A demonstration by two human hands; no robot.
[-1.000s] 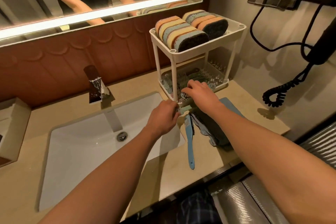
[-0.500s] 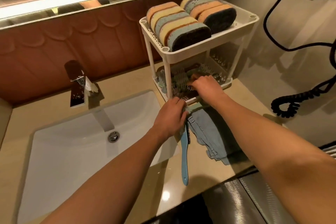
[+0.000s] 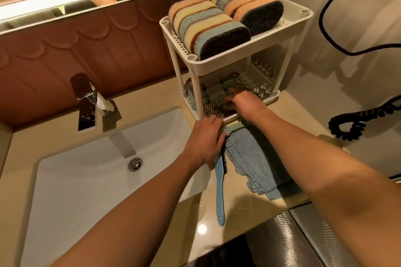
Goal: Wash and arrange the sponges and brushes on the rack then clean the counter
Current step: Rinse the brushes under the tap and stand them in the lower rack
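Foam sponges stand on edge in two rows along the top tray of the rack. That part looks done; whether they were washed can't be read from here.

Lower shelf: a striped scrubber and a green brush are bunched at the left end, with bare perforated floor to the right. Arranging looks underway, not finished.

Right hand reaches in under the top tray, fingers buried among the brushes. Can't tell what they grip, if anything.

Left hand sits at the shelf's front lip, fingers bent down over the head end of the blue brush. Can't tell whether it is gripping or only resting.

Blue brush lies on the counter just right of the sink, handle pointing away from the rack. Not yet racked.

Blue cloth is crumpled on the counter beside the brush, in front of the rack.

Judgement: sponges finished, brushes partly placed, one brush left out, counter wipe not begun. Roughly two-thirds through.
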